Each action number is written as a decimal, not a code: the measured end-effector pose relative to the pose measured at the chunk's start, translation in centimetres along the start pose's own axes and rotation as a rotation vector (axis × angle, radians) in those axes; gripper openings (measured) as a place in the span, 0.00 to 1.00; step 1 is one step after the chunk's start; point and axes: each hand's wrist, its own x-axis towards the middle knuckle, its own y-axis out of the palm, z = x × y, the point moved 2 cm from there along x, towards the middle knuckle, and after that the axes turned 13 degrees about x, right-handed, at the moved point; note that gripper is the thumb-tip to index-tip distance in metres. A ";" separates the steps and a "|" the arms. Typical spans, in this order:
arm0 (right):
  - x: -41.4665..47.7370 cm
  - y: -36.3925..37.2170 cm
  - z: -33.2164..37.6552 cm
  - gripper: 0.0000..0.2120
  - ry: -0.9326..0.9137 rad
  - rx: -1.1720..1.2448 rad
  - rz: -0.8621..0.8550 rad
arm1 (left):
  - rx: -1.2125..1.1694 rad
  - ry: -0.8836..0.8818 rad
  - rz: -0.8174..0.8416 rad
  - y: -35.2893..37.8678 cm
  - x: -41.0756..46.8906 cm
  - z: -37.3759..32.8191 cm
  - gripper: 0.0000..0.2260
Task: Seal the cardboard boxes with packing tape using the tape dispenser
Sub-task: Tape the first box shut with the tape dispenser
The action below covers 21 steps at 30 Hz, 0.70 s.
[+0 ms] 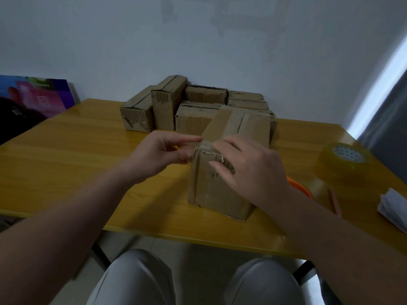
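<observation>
A: Where's the box [211, 190] sitting?
B: Under the flat fingers of the right hand [248, 170], pressing its top edge; the left hand [163, 153] is touching the corner, grip unclear.
A: Handling?
B: Probably light, crushable; gripping its sides is looking safest.

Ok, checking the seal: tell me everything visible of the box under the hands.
The box is brown corrugated cardboard, worn at the edges, standing near the front of the yellow table. One top flap stands raised at its far side. A glint of clear tape crosses its upper front. The right hand lies spread there; the left hand touches its upper left corner.
</observation>
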 end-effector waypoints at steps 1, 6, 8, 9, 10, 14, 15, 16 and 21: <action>-0.1 0.0 -0.1 0.10 -0.030 0.008 -0.028 | 0.012 0.006 0.011 -0.1 0.1 0.0 0.16; -0.5 -0.2 -0.2 0.08 -0.116 0.015 -0.105 | 0.144 0.063 0.045 -1.0 0.6 -0.1 0.17; -0.5 -0.3 -0.2 0.07 -0.129 0.036 -0.120 | 0.143 0.064 0.086 -1.2 0.8 -0.1 0.19; -0.4 -0.3 -0.2 0.07 -0.134 0.045 -0.126 | 0.142 0.060 0.105 -1.3 0.8 -0.2 0.20; -0.4 -0.3 -0.2 0.07 -0.136 0.053 -0.128 | 0.146 0.057 0.125 -1.4 0.8 -0.2 0.21; -0.3 -0.2 -0.2 0.08 -0.132 0.073 -0.127 | 0.194 0.079 0.153 -1.2 0.8 -0.4 0.24; -0.3 -0.1 -0.2 0.08 -0.130 0.078 -0.131 | 0.209 0.088 0.136 -1.1 0.8 -0.4 0.24; -0.4 -0.1 -0.3 0.09 -0.128 0.083 -0.136 | 0.228 0.099 0.114 -0.9 0.7 -0.5 0.23; -0.5 0.2 -0.5 0.09 -0.150 0.092 -0.131 | 0.282 0.155 -0.033 0.1 0.2 -0.4 0.20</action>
